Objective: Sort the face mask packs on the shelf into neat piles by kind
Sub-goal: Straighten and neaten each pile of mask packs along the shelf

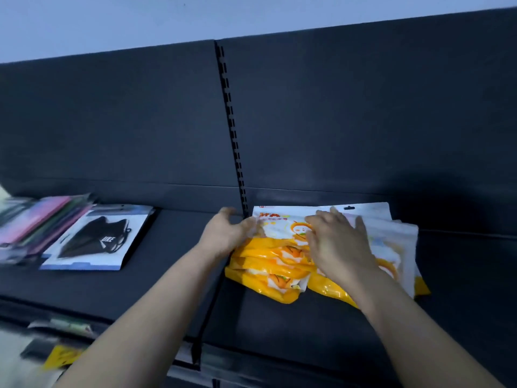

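While your right hand [337, 246] lies flat, fingers spread, on the yellow-and-white mask packs [279, 264], your left hand [226, 233] curls round their left edge. Pile sits on the shelf [279, 326], right bay.

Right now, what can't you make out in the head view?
Head view only:
- Orange and white packs: count unclear; the right hand lies over the pile's middle.
- Left hand: motion blur at the pile's left edge hides whether its fingers grip.
- Coloured packs: blurred, cut off by the left edge.
- Lower shelf items: blurred, kind unreadable.
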Demonstrator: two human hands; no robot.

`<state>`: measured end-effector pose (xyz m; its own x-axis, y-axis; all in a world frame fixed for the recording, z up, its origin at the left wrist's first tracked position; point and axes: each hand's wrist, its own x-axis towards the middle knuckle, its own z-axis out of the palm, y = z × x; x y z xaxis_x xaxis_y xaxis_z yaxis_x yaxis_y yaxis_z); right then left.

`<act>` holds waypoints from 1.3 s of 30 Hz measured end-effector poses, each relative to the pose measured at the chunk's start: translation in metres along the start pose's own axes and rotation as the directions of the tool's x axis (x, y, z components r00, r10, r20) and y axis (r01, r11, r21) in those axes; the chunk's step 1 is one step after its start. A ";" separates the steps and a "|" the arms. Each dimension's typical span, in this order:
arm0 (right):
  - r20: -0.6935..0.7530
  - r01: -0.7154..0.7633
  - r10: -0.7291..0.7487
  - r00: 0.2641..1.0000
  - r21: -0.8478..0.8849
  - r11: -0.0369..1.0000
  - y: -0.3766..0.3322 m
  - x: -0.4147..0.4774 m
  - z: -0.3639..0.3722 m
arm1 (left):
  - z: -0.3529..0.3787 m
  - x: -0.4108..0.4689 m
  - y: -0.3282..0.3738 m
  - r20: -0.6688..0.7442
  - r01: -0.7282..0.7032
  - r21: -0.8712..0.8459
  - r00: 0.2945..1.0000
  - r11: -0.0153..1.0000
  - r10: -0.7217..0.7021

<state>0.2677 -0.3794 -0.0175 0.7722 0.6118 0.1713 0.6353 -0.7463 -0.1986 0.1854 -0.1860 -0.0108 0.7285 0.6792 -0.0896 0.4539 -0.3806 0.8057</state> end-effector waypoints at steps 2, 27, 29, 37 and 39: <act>-0.031 0.165 -0.164 0.986 0.067 0.984 -0.025 0.007 0.008 | -0.019 -0.001 -0.013 -0.037 -0.017 0.063 0.999 0.998 0.020; 0.196 0.321 -0.362 0.911 0.212 0.923 -0.389 0.113 0.140 | -0.293 0.145 -0.262 -0.064 0.093 0.435 0.995 0.896 -0.072; 0.216 0.306 -0.339 0.916 0.175 0.936 -0.388 0.114 0.144 | -0.290 0.149 -0.257 -0.030 0.077 0.484 0.997 0.872 -0.071; 0.117 0.077 -0.079 0.990 0.024 0.997 -0.318 0.077 0.121 | -0.206 0.113 -0.208 0.079 -0.064 0.606 0.997 0.793 0.021; 0.125 0.023 -0.021 0.992 -0.019 1.000 -0.299 0.067 0.114 | -0.186 0.102 -0.190 0.106 -0.099 0.611 0.993 0.786 0.043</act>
<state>0.1300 -0.0858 -0.0572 0.7537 0.6551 0.0531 0.6528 -0.7368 -0.1763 0.0777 0.0722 -0.0644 0.7974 0.5921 -0.1165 0.5980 -0.7494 0.2844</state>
